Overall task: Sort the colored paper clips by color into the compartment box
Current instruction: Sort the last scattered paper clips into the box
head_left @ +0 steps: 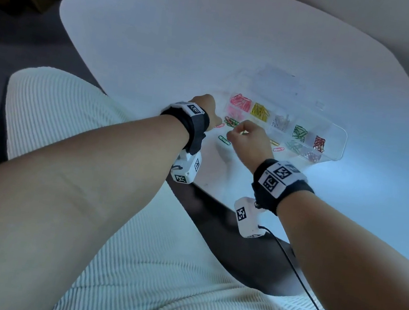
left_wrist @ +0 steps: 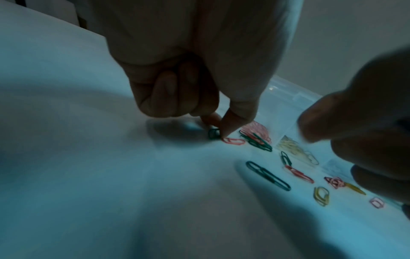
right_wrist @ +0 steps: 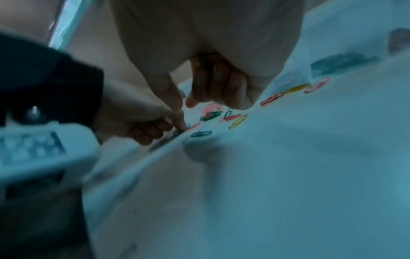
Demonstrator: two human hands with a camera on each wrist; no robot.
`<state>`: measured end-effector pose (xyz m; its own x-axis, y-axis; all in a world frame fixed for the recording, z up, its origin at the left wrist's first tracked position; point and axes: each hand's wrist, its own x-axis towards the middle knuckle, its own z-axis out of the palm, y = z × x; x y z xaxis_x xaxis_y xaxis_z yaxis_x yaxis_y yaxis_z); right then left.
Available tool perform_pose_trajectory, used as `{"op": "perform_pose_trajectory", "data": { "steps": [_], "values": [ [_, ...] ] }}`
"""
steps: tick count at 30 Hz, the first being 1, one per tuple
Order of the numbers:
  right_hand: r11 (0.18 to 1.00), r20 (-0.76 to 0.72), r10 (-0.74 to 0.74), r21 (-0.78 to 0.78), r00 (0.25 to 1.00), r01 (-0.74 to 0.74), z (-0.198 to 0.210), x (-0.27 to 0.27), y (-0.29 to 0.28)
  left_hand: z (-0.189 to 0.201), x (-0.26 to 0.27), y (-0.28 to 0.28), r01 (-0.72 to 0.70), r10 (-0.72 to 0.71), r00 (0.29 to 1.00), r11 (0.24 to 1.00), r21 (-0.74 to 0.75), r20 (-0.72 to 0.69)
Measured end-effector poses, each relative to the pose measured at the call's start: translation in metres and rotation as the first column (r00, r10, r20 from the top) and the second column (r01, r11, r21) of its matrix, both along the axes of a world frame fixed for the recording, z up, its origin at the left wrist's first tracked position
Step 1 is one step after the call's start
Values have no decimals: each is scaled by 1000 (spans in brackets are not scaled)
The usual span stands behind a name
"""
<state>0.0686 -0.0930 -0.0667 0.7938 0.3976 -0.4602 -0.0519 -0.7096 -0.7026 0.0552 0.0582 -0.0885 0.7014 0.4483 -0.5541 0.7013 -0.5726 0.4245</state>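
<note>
The right hand (head_left: 248, 137) hovers with fingers curled, its thumb and forefinger apart and holding nothing. Just beyond its fingertips (right_wrist: 191, 102), loose green, red and yellow wire paper clips (left_wrist: 267, 175) lie scattered on the white table (head_left: 147, 51). The left hand (head_left: 204, 105) pinches a small dark green wire paper clip (left_wrist: 213, 133) against the tabletop. Past both hands sits the clear plastic compartment box (head_left: 340, 144), holding clips sorted by color.
</note>
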Motion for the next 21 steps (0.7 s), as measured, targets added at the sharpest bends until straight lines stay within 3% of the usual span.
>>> {"op": "perform_pose_trajectory", "data": {
  "steps": [3,6,13,21],
  "values": [
    [940,155,231,-291,960,-180,-10,0,3,0,-4,0,-3,3,1000,1000,19,7],
    [894,212,318,-393,924,-217,-12,1,5,-3,-2,1,17,-16,1000,999,39,-16],
    [800,132,379,-545,916,-253,-17,4,2,2,2,5,41,-41,999,995,92,1],
    [750,105,444,-588,890,-304,-15,-7,-19,5,-1,5,48,-54,998,988,150,35]
  ]
}}
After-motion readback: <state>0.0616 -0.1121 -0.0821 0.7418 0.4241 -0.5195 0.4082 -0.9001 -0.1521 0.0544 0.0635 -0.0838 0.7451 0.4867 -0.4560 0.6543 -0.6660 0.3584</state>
